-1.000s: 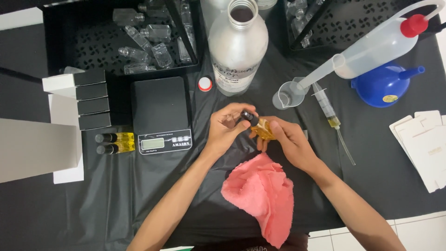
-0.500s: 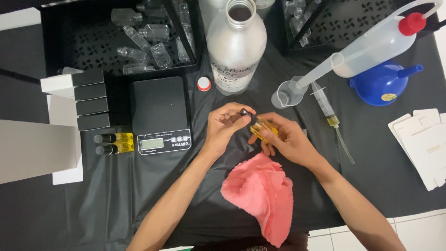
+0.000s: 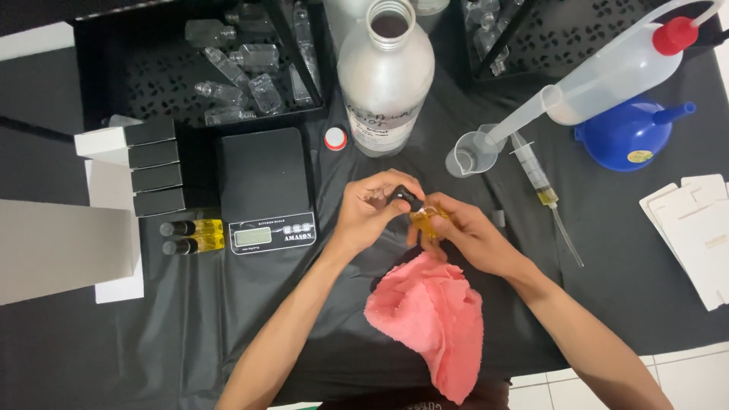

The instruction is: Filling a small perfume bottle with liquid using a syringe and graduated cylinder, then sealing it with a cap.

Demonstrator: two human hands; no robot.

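Just above the pink cloth [image 3: 427,326], the right hand [image 3: 463,231] gripped a small yellow bottle [image 3: 430,220] while the left hand [image 3: 372,206] fingers pinched its black cap [image 3: 404,197].

The small clear glass bottle of yellow liquid [image 3: 430,220] is sitting a little lower and more upright between the hands than a second ago, when it was lying tilted with its body showing past the fingers. The right hand [image 3: 463,231] is now closing more of its fingers over the bottle's body, so less of the yellow is showing. The left hand [image 3: 372,206] is pinching the black spray cap [image 3: 404,198] from above, its fingertips having curled further over it. Both hands are working slightly nearer the crumpled pink terry cloth [image 3: 429,323] than before.
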